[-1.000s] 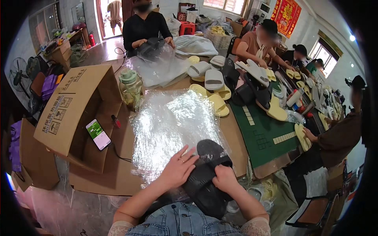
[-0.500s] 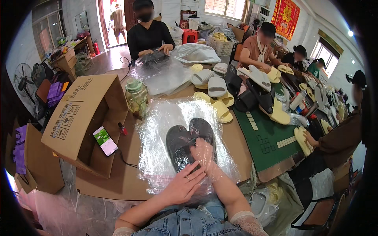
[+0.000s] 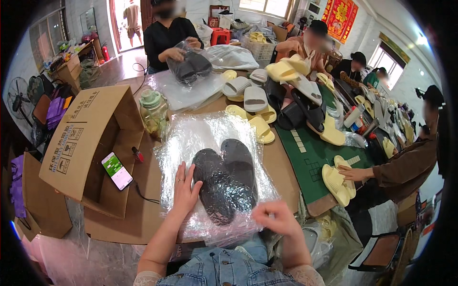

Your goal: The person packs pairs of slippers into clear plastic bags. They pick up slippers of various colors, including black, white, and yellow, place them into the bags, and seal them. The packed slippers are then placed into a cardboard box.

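A pair of black slippers (image 3: pixel 232 164) lies side by side in a clear plastic bag (image 3: pixel 265 188), on top of a stack of similar bags. My left hand (image 3: pixel 185 193) rests flat at the left edge of the slippers, fingers stretched and apart, touching the plastic. To the right of the bag's near end, my right hand (image 3: pixel 276 217) is raised with its fingers curled in. It is slightly blurred, and whether the fingers pinch the plastic there cannot be made out.
An open cardboard box (image 3: pixel 90 148) holds a lit phone (image 3: pixel 116 170) at the left. Behind the stack stands a green-lidded jar (image 3: pixel 152 108). Slippers (image 3: pixel 257 99) pile up at the back right. A co-worker's hand (image 3: pixel 355 173) touches yellow slippers (image 3: pixel 337 183); another person bags dark slippers (image 3: pixel 190 66).
My right hand has come out of the bag and moved right. My left hand has shifted left and lies flat. Across the table, the co-worker has lifted a bag with dark slippers.
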